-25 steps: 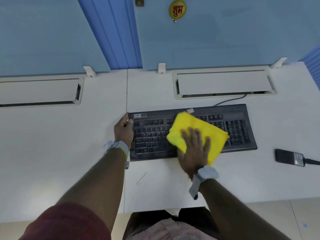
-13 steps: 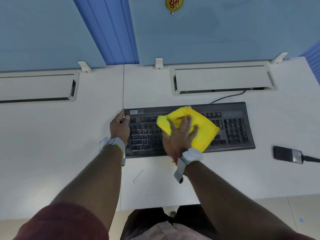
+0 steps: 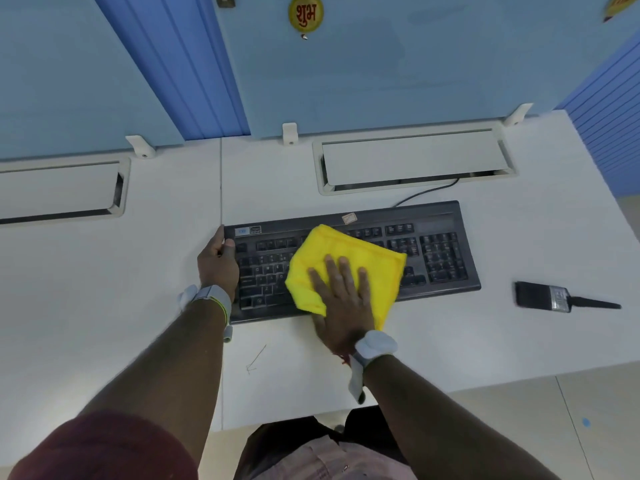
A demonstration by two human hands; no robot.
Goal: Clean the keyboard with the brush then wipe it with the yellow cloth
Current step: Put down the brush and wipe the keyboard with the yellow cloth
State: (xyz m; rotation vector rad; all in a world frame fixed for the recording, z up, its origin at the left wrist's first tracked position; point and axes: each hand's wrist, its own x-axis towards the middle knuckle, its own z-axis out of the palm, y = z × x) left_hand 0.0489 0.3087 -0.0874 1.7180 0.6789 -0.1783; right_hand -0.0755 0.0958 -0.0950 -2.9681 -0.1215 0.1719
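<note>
Wiping keyboard [image 3: 349, 258], mid-desk, with cloth [image 3: 349, 258] under flat, spread right hand [image 3: 343, 299].
Left hand [image 3: 218, 261] curled round left end; brush [image 3: 554, 297] lies right. Risk: cloth snags keycaps, keyboard skids.

Likely an office: partitioned white desk [image 3: 450, 341], cable hatches [image 3: 414, 161], keyboard [image 3: 443, 251].

The black keyboard [image 3: 349, 258] lay flat on the white desk. The folded yellow cloth [image 3: 346, 265] covered its middle keys, spilling over the near edge. The black brush [image 3: 554, 296] lay well right of the keyboard, handle pointing right.
</note>
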